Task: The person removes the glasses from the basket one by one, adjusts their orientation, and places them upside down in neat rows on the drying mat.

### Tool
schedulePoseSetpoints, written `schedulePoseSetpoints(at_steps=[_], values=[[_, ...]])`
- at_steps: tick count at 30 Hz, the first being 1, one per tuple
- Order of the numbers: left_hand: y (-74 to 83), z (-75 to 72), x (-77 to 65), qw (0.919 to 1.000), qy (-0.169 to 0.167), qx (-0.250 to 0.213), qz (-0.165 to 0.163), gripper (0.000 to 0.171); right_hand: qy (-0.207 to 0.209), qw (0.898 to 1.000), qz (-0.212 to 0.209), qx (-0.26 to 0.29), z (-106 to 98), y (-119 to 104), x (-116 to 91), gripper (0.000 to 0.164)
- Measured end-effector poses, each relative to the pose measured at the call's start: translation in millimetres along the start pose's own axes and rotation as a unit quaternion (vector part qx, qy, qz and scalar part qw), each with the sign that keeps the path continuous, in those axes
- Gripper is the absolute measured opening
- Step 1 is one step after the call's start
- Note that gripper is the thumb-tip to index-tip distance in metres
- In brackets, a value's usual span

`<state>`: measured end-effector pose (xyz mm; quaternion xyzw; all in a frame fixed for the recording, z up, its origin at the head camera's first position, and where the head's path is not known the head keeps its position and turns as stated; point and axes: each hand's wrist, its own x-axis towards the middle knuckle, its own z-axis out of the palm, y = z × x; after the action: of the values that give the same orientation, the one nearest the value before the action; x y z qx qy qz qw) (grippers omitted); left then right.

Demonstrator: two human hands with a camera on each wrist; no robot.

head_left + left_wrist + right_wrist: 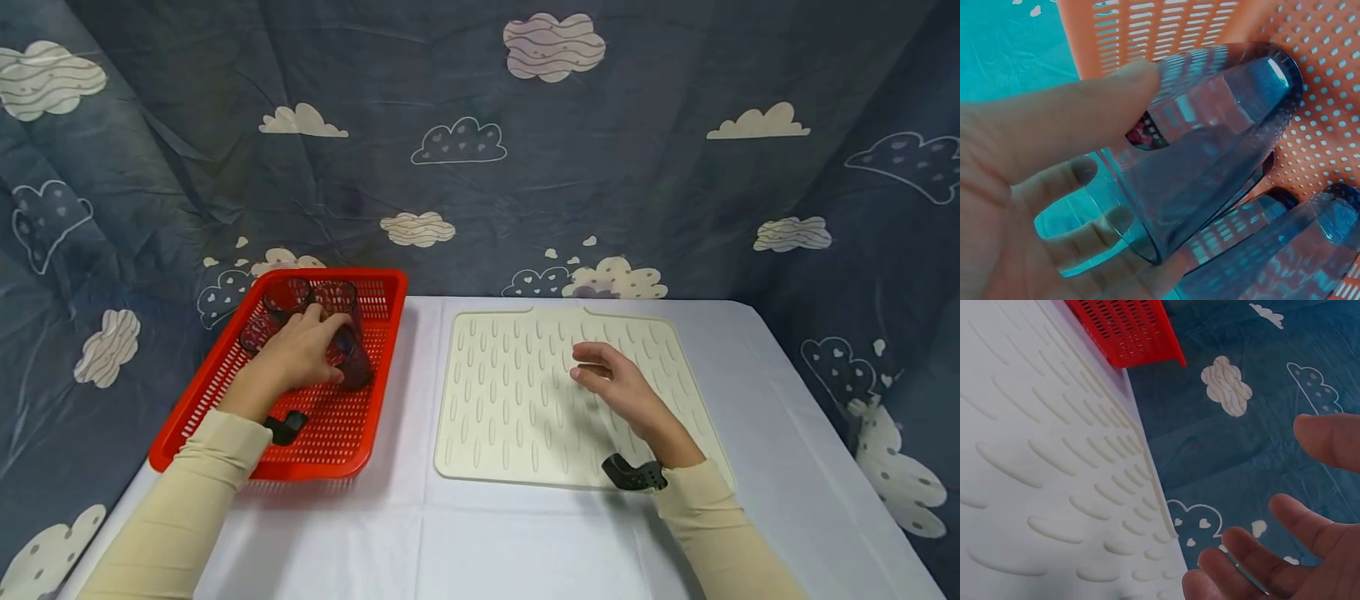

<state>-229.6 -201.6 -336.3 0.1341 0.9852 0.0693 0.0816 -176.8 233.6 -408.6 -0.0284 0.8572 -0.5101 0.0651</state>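
So the left hand [303,354] is down inside the red basket [225,375], wrapped around a dark see-through cup [352,357]. The left wrist view makes the grip obvious: thumb [1079,119] lying across the top of the cup [1210,144], the other fingers [1085,172] showing through the tinted plastic from the far side. The cup is tipped over on its side, base pointing away from the palm toward the basket floor. Another cup of the same sort [1285,250] lies right beside it, just past the fingertips, and a few more cups [300,296] stand upright a bit beyond the hand at the far end of the basket.

The right hand [618,387] is well apart from all that, over the cream ribbed mat [510,400]. Fingers are loose and a bit spread, gripping nothing; whether the palm actually touches the mat I can't tell. From the right wrist view the fingers [1285,550] sit above the mat's ridges [1054,487], blue cloud fabric [1229,387] behind them.

Basket and mat both sit on the white desk [420,533], basket on the left hand's side.
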Motion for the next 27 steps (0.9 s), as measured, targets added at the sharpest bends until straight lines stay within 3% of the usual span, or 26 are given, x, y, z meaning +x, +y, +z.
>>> schedulePoseSetpoints(at_steps=[13,21,27], values=[[-2.1,3.2,-2.1,1.0000,0.000,0.005,0.004,0.087,-0.006,1.000,0.005,0.004,-3.0,2.7,-2.5,0.055],[-3.4,1.0,-3.3,0.9997,-0.020,0.010,-0.010,0.089,-0.011,1.000,0.001,0.000,-4.6,6.5,-6.0,0.052],[-3.2,2.1,-6.3,0.9997,-0.015,0.010,-0.016,0.090,-0.019,1.000,-0.003,0.002,-5.3,6.4,-6.8,0.049]])
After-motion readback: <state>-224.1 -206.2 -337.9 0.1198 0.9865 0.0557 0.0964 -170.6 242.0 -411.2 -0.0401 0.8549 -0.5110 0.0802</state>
